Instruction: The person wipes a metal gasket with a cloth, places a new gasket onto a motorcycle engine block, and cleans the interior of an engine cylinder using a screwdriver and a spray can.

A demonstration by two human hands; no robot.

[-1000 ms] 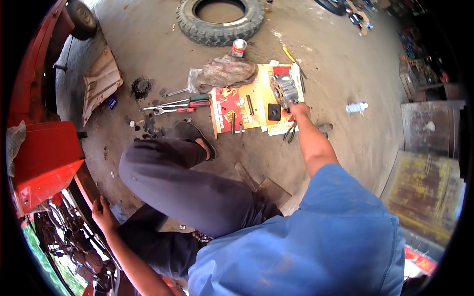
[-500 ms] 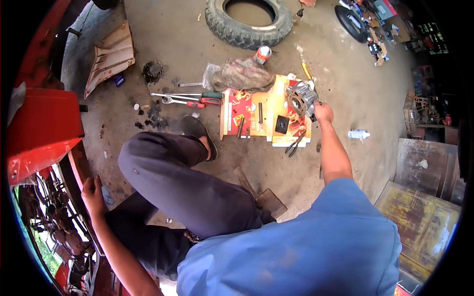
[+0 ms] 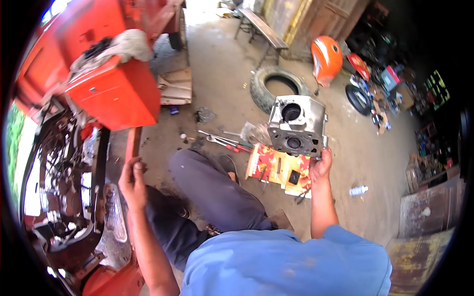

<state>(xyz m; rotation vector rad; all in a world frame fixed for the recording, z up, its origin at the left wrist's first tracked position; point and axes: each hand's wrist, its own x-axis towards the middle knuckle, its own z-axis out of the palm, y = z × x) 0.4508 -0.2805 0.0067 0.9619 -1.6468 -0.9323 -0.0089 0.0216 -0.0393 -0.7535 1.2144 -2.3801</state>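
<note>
A grey metal engine cylinder head, boxy and with round openings, is held up in front of me. My right hand grips its lower right corner, fingers partly hidden behind the casting. My left hand is closed, with curled fingers, over the red frame rail of a vehicle; whether it grips the rail or something small cannot be made out. Below the cylinder head, a red and yellow cardboard sheet lies on the floor with a dark square part and metal pins on it.
Screwdrivers and a ratchet lie left of the cardboard beside a dirty rag. A tyre lies beyond. An open red vehicle with exposed engine parts stands at my left. A bottle lies at right; an orange tank stands farther back.
My right hand has lifted the cylinder head from over the cardboard up toward me, turning its flat face into view. The view has swung left and up; my left hand stays by the rail.
</note>
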